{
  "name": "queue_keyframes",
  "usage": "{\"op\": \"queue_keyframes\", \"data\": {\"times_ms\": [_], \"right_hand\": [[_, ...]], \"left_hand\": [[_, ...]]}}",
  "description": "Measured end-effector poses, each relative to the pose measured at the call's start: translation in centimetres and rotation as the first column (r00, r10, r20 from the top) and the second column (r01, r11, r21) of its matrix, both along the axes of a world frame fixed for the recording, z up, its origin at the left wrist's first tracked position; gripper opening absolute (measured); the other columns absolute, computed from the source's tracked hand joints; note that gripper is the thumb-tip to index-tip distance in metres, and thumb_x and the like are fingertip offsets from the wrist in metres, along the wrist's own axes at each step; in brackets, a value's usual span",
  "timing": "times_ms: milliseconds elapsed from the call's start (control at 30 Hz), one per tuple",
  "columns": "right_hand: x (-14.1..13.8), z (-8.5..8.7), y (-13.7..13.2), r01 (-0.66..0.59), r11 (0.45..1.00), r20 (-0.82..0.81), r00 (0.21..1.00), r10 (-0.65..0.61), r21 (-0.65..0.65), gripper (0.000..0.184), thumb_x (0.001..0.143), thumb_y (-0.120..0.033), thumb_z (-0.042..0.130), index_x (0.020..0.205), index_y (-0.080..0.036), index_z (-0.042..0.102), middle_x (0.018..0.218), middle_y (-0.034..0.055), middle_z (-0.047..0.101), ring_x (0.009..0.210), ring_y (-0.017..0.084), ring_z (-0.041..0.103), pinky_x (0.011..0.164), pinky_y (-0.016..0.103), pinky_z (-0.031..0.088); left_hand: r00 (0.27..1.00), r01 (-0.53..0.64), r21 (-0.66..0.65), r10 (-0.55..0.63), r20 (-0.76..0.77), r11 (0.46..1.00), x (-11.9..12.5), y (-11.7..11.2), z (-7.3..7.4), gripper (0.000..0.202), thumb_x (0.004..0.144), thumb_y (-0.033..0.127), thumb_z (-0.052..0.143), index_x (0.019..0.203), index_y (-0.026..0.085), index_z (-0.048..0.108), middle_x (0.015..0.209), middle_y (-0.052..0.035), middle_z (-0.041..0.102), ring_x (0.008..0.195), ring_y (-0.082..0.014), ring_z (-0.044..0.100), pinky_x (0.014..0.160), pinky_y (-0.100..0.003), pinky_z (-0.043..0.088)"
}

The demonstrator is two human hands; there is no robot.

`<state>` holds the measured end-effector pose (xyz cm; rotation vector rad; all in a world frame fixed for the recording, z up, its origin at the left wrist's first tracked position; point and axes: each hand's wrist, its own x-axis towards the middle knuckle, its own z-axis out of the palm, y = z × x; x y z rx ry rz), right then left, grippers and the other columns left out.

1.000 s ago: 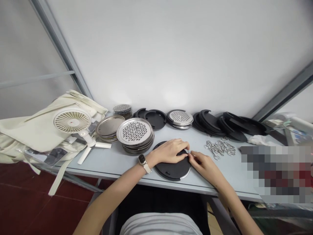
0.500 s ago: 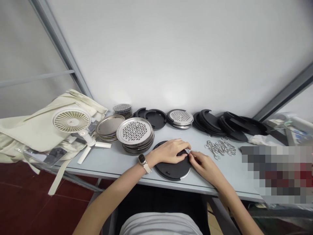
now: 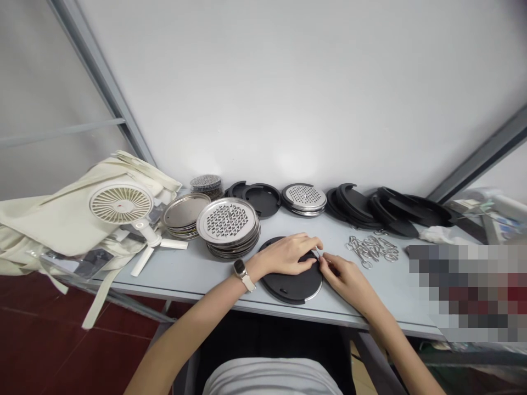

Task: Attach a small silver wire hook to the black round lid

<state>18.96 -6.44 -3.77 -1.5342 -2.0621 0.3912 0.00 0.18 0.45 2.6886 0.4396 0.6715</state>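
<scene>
A round black disc (image 3: 291,286) with a thin metal rim showing at its lower right lies flat on the grey table (image 3: 197,280). My left hand (image 3: 286,255) rests over its top, fingers curled to the far edge. My right hand (image 3: 341,280) pinches a small metal piece (image 3: 317,254) against the disc's edge, close to my left fingertips. The fingers hide most of that piece, so its shape is hard to tell. A loose pile of metal clips and rings (image 3: 373,248) lies to the right of my right hand, not touching it.
Stacks of perforated steel plates (image 3: 227,227) and black ring-shaped covers (image 3: 261,200) line the wall side of the table. A white fan (image 3: 121,203) stands on a cream cloth bag (image 3: 53,225) at the left. A blurred patch covers the right side.
My hands stay at the disc's edge with only slight finger shifts. The whole view has drifted a little.
</scene>
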Motion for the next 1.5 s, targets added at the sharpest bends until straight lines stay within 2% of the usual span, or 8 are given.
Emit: {"op": "queue_keyframes", "data": {"times_ms": [300,567,833,1067,1333,1500], "right_hand": [[-0.07,0.19,-0.18,0.010,1.000,0.001,1.000,-0.010,0.015,0.031,0.096,-0.035,0.033,0.072,-0.021,0.046,0.062,0.0009,0.055,0.056,0.015,0.050,0.056,0.025,0.036],[0.08,0.30,-0.12,0.033,0.999,-0.026,0.999,-0.032,0.028,0.030,0.096,-0.035,0.033,0.070,-0.022,0.042,0.055,-0.0037,0.046,0.048,0.013,0.044,0.052,0.024,0.033],[-0.08,0.34,0.02,-0.012,1.000,0.026,1.000,0.011,0.026,0.029,0.097,-0.034,0.031,0.082,-0.020,0.052,0.071,0.0047,0.062,0.065,0.019,0.059,0.062,0.027,0.040],[-0.26,0.48,0.11,-0.029,0.999,0.067,0.997,0.026,0.041,0.029,0.097,-0.032,0.032,0.088,-0.020,0.056,0.080,0.0082,0.067,0.075,0.022,0.063,0.068,0.030,0.044],[-0.36,0.68,0.03,-0.037,0.998,0.048,0.998,0.034,0.048,0.031,0.096,-0.032,0.033,0.078,-0.020,0.055,0.071,0.0057,0.064,0.069,0.020,0.061,0.063,0.028,0.042],[-0.30,0.60,-0.13,-0.013,0.999,0.028,1.000,0.012,0.039,0.033,0.095,-0.034,0.035,0.070,-0.021,0.050,0.062,0.0020,0.058,0.060,0.017,0.056,0.058,0.026,0.039]], "left_hand": [[1.000,0.001,-0.018,-0.001,0.004,1.000,-0.05,-0.06,0.05,0.025,0.085,0.015,0.050,0.109,0.017,0.048,0.100,-0.0084,0.059,0.096,-0.0202,0.055,0.086,-0.032,0.045],[1.000,-0.001,-0.028,0.001,0.000,1.000,-0.17,0.00,-0.05,0.026,0.085,0.012,0.047,0.110,0.018,0.047,0.103,-0.0082,0.059,0.100,-0.0200,0.055,0.088,-0.033,0.045],[1.000,-0.028,0.001,0.028,0.001,1.000,-0.20,-0.07,0.09,0.024,0.086,0.016,0.049,0.109,0.017,0.048,0.104,-0.0088,0.059,0.102,-0.0204,0.054,0.088,-0.032,0.045],[0.999,-0.032,0.009,0.032,0.003,0.999,-0.17,-0.04,0.06,0.024,0.086,0.017,0.049,0.110,0.017,0.048,0.105,-0.0086,0.059,0.102,-0.0209,0.053,0.090,-0.034,0.044],[0.999,-0.032,-0.044,0.032,-0.004,0.999,-0.07,-0.13,0.15,0.026,0.085,0.015,0.049,0.111,0.018,0.048,0.106,-0.0088,0.059,0.103,-0.0206,0.054,0.092,-0.034,0.044],[1.000,-0.005,-0.149,0.009,0.025,0.989,0.00,-0.12,0.13,0.028,0.083,0.014,0.053,0.111,0.019,0.048,0.105,-0.0077,0.060,0.103,-0.0194,0.055,0.092,-0.033,0.043]]}}
